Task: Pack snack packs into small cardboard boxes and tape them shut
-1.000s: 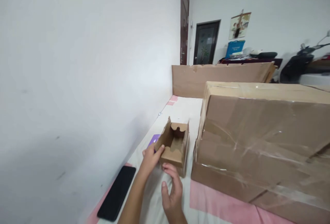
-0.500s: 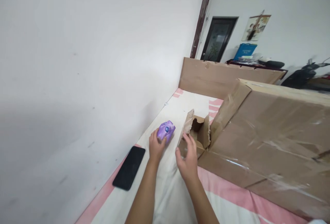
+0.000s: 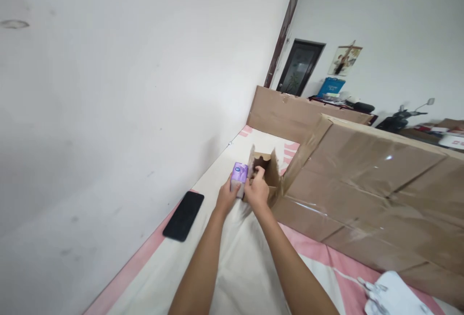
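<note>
My left hand [image 3: 226,195] is closed around the lower part of a small purple pack [image 3: 239,174], which looks like a tissue pack. The pack stands up just left of a small open cardboard box [image 3: 272,172]. My right hand [image 3: 258,190] grips the near left wall of that box, its fingers bent over into the opening and its thumb outside, close to the pack. The box's flaps stand up and its inside is dark. A black phone [image 3: 183,216] lies flat to the left of my left forearm.
A large taped cardboard carton [image 3: 362,184] fills the right side, with another long cardboard panel [image 3: 282,114] behind. The white wall [image 3: 126,112] borders the bed sheet [image 3: 239,266] on the left. A white object with a cord [image 3: 393,295] lies at bottom right.
My left hand has brought the purple pack to the box's side and turned it more upright. My right hand has moved from beside the flap onto the box wall. The view has shifted.
</note>
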The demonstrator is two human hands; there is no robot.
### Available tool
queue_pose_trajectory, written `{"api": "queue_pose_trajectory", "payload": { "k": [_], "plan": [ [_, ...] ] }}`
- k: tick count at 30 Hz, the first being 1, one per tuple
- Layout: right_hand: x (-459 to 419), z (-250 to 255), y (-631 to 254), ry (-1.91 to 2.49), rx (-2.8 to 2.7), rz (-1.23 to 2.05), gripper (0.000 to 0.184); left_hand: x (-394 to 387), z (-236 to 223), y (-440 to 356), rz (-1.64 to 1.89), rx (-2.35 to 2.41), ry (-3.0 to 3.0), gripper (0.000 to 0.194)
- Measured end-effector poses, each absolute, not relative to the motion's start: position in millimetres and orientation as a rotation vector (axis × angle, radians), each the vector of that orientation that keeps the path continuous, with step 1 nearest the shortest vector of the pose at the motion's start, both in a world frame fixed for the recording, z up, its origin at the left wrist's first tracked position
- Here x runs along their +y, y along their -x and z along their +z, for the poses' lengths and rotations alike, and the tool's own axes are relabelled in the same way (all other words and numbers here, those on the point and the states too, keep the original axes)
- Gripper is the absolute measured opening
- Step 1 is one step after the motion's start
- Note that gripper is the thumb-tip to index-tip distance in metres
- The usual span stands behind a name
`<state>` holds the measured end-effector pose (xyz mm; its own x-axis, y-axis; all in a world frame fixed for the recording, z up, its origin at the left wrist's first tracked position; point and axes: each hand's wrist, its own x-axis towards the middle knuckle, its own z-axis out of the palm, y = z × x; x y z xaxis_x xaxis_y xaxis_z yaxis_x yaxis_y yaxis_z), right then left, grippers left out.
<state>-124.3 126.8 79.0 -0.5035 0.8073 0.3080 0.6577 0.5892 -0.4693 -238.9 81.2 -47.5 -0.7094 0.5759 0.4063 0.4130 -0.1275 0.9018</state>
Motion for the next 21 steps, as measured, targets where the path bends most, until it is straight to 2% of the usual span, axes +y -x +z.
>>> {"api": "queue_pose_trajectory", "payload": {
  "k": [4, 8, 11, 15, 18, 21],
  "plan": [
    [112, 77, 102, 0.935, -2.183, 0.653, 0.050, 55, -23, 237, 1.932, 2.057, -1.216, 0.068],
    [68, 89, 49, 0.615, -2.100, 0.780, 0.045, -23, 12, 208, 1.913, 2.189, -1.354, 0.063],
    [29, 97, -24, 0.432, -2.128, 0.740, 0.041, -95, 27, 144, 1.910, 2.179, -1.516, 0.059],
    [-9, 93, -150, 0.431, -2.180, 0.698, 0.034, -169, 16, 19, 1.701, 2.073, -1.506, 0.056],
    [-18, 87, -237, 0.396, -2.316, 0.709, 0.035, -195, -2, -61, 1.546, 2.133, -1.391, 0.053],
    [-16, 86, -301, 0.410, -2.356, 0.673, 0.039, -202, -5, -100, 1.342, 2.289, -1.493, 0.057]
  ]
}}
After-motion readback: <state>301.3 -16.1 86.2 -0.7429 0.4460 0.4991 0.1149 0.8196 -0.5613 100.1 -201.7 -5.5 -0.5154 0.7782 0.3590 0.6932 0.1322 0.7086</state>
